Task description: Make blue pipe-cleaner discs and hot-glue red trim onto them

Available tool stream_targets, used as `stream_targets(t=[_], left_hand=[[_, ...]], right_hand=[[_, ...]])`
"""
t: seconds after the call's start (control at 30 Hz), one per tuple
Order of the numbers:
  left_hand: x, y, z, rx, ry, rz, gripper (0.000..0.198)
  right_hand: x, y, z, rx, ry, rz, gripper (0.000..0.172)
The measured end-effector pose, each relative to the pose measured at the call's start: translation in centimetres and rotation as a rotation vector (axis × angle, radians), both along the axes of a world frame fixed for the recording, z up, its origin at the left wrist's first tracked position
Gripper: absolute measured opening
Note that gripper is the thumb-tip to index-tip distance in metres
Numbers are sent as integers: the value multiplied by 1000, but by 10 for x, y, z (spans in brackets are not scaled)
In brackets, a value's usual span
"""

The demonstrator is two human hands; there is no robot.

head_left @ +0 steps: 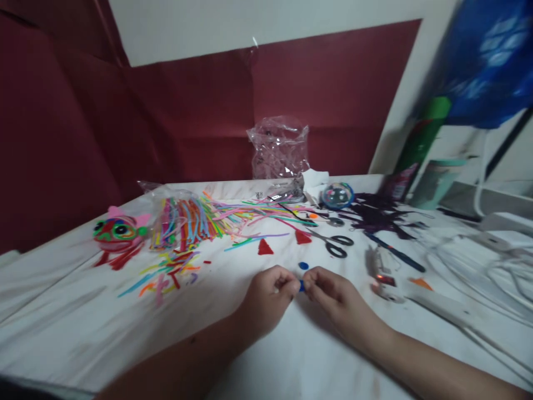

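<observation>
My left hand (270,295) and my right hand (333,293) meet over the white table (83,311), fingertips pinched together on a small blue piece (301,285). Just beyond them lies a small blue disc (303,265). Two red triangles (265,247) lie a little farther back. Black-handled scissors (335,243) rest behind my right hand.
A pile of colourful strips (195,219) spills from a clear bag at the left, beside a red and green paper-strip creature (119,236). A crumpled clear bag (278,147), a round blue-rimmed container (337,195), dark purple strips (377,214), a pen (395,253), white cables (478,261) sit behind and to the right.
</observation>
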State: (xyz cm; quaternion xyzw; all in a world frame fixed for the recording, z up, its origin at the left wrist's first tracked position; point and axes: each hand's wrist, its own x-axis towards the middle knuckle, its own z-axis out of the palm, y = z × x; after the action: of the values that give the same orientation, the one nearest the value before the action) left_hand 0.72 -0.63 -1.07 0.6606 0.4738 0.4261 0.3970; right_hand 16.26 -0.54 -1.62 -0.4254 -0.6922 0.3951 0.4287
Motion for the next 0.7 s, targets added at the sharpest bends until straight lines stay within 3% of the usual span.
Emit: stream_targets(t=[0.3, 0.57, 0.7], left_hand=[[-1, 3, 1, -94, -62, -5, 14], [-3, 3, 10, 77, 244, 0, 14], [-3, 5, 14, 27, 202, 37, 18]], right_hand=[[-1, 2, -1, -65, 70, 21, 26], [-1, 7, -8, 4, -20, 67, 14], [1, 8, 1, 84, -114, 58, 11]])
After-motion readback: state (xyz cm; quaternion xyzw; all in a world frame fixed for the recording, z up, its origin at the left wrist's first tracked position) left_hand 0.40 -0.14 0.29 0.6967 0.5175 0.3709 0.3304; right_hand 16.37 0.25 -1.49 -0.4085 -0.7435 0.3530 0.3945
